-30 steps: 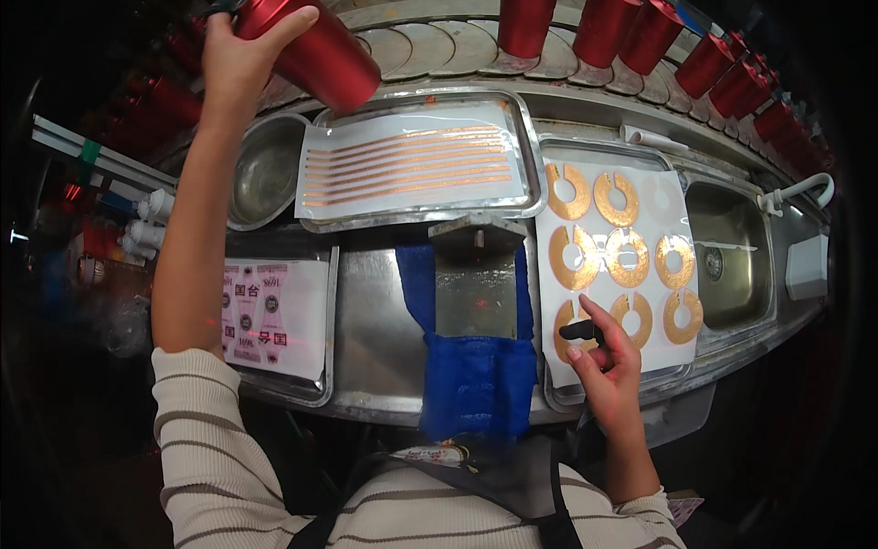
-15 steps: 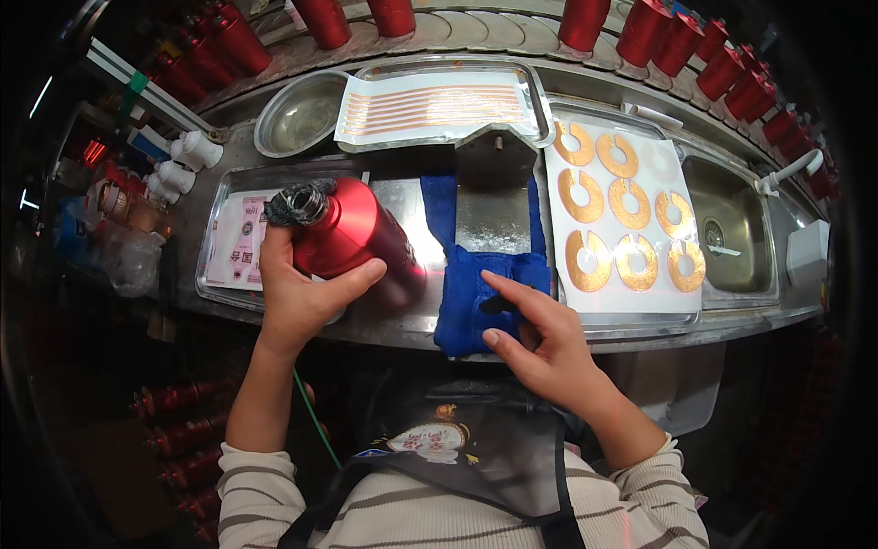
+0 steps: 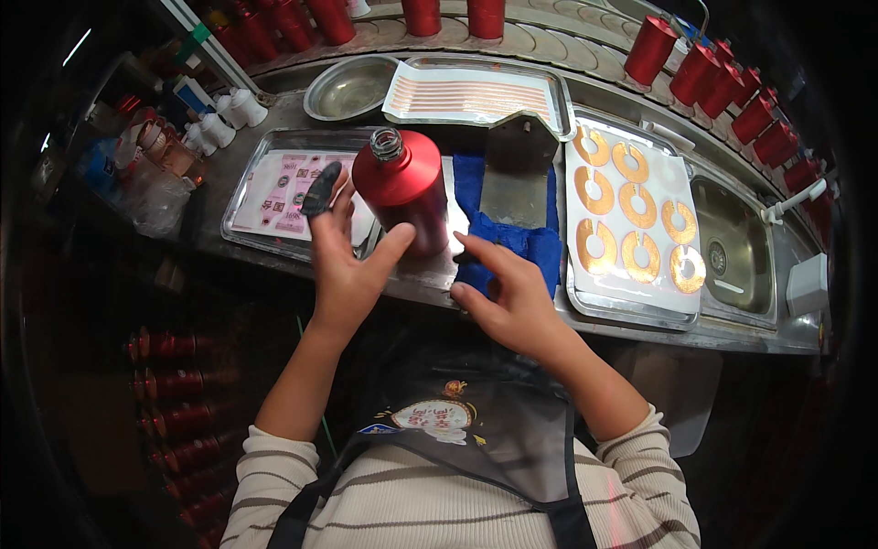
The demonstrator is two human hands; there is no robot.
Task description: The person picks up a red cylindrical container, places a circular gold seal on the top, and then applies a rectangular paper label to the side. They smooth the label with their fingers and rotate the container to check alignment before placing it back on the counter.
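A red glass bottle (image 3: 402, 183) with an uncapped clear neck stands upright on the metal counter. Just left of it is my left hand (image 3: 352, 265), fingers spread, a black cover on a fingertip; its thumb overlaps the bottle's lower side, and whether it touches cannot be told. My right hand (image 3: 512, 297) hovers at the counter's front edge, right of the bottle, with thumb and forefinger apart and nothing between them. Dark covering shows on one of its fingers too. Behind that hand, a blue cloth (image 3: 535, 245) wraps a metal stand (image 3: 517, 192) with an upright back plate.
Pink printed labels (image 3: 283, 197) lie in a left tray (image 3: 240, 236). To the right, a sheet of gold C-shaped stickers (image 3: 637, 204) rests on another tray, beside a sink (image 3: 732, 247). Behind are a round bowl (image 3: 320, 108), a striped sticker sheet (image 3: 476, 94) and a conveyor (image 3: 549, 46) carrying red bottles.
The bottle, tilted in my left hand before, now stands upright, and that hand's fingers have spread from its neck. My right hand has moved left from the blue cloth. The view has shifted.
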